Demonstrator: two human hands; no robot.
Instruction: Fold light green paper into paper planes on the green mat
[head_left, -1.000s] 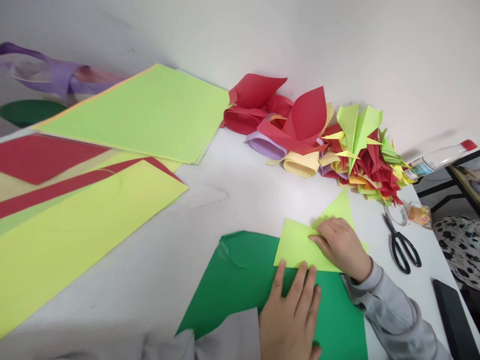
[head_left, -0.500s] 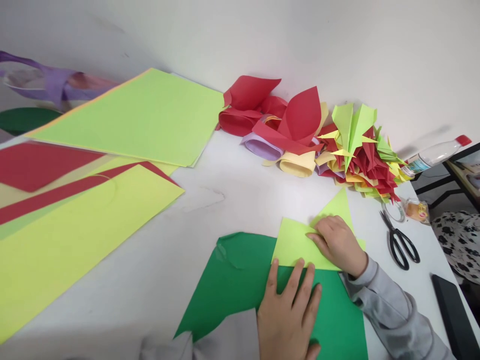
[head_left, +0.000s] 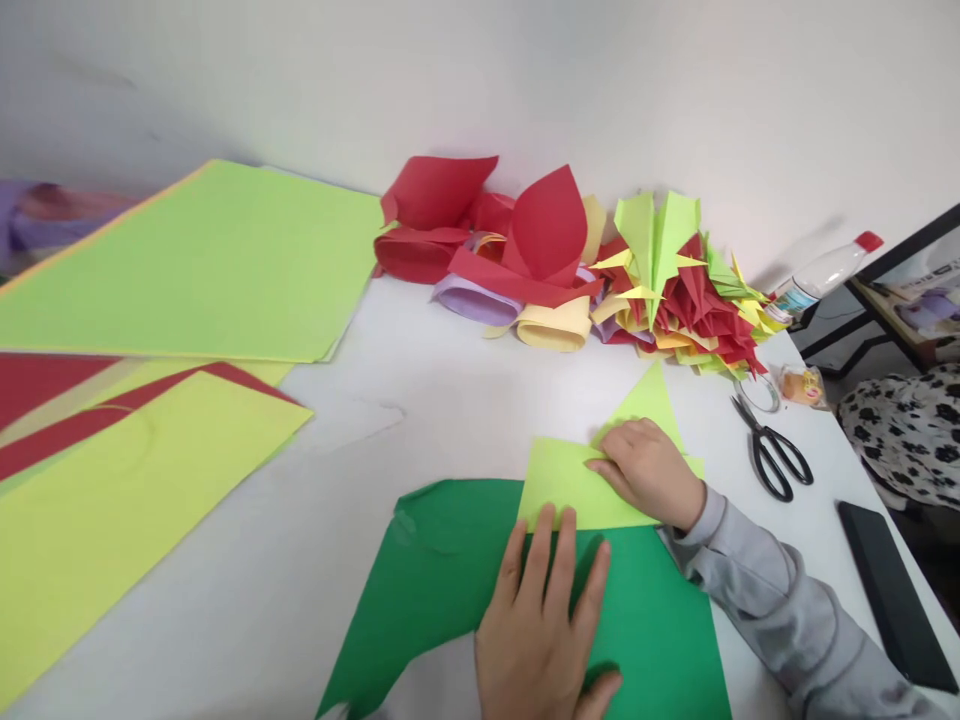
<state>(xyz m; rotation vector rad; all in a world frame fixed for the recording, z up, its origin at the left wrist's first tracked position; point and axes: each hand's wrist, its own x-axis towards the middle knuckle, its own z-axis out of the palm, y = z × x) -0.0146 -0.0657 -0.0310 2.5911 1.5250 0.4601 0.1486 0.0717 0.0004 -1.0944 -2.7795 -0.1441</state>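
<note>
A folded sheet of yellow-green paper [head_left: 555, 475] lies over the top edge of a large green sheet [head_left: 450, 560], with a pointed flap standing out behind it. My left hand [head_left: 540, 620] rests flat with its fingers spread, mostly on the green sheet; some fingertips overlap the near edge of the yellow-green paper. Curled fingers of my right hand [head_left: 652, 470] press on that paper's upper right part, by the flap. What lies beneath the right-hand fingers is hidden.
Black-handled scissors [head_left: 772, 450], a tape roll [head_left: 759, 392] and a black flat device [head_left: 896, 590] lie at right. Folded paper pieces [head_left: 675, 290], red paper rolls [head_left: 435, 225] and a bottle [head_left: 825, 280] line the wall. Large coloured sheets [head_left: 195, 270] cover the left.
The view has swung to the right, so most things appear further left. My left fingertips reach slightly further onto the yellow-green paper. The right hand keeps its place on it.
</note>
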